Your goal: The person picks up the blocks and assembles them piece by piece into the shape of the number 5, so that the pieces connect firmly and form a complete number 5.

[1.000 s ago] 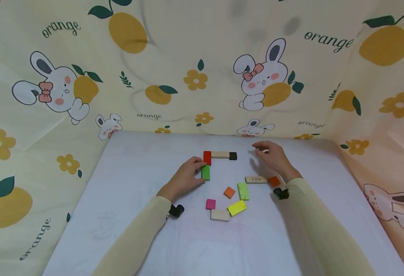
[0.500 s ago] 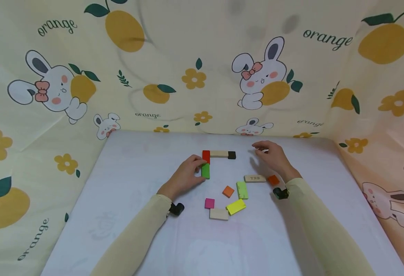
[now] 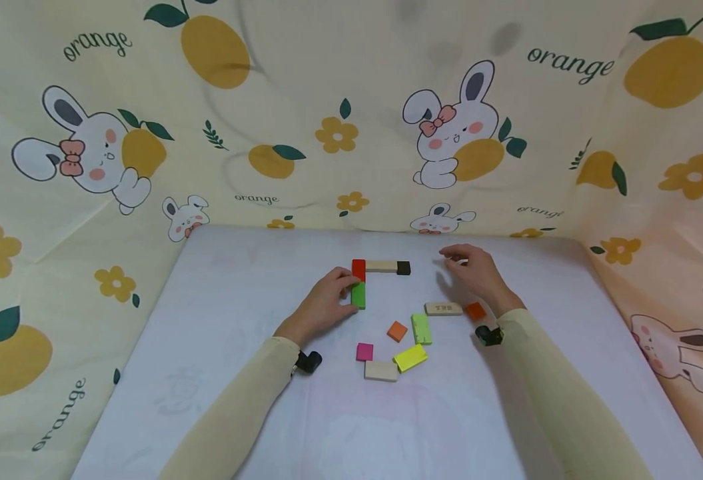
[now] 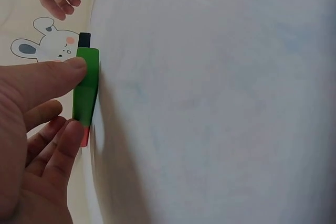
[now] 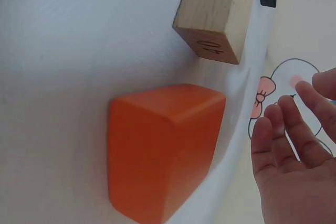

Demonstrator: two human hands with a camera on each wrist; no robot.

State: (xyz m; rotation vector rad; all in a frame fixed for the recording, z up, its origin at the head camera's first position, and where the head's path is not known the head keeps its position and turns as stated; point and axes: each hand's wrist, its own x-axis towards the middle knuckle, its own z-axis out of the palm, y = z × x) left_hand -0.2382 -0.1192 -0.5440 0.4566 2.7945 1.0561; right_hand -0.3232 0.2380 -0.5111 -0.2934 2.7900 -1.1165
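A green block [image 3: 358, 296] lies end to end with a red block [image 3: 358, 269]. My left hand [image 3: 322, 303] pinches the green block between thumb and fingertips; in the left wrist view the thumb presses near one end of that green block [image 4: 88, 85] and a finger sits by the other. A plain wood block [image 3: 381, 266] runs right from the red one to a small black block [image 3: 404, 268]. To the right, my right hand [image 3: 476, 272] hovers with relaxed fingers and holds nothing. Nearest below it are an orange cube [image 5: 163, 153] and a lettered wood block [image 5: 215, 17].
Loose blocks lie nearer on the white table [image 3: 219, 400]: an orange cube [image 3: 397, 331], a light green block [image 3: 421, 329], a yellow block [image 3: 410, 359], a pink cube [image 3: 364, 352] and a plain wood block [image 3: 381, 371]. A printed cloth [image 3: 327, 80] stands behind.
The green block has shifted slightly right relative to the red block, into line with it, my left hand still holding it. My right hand stays where it was. The head view moved a little.
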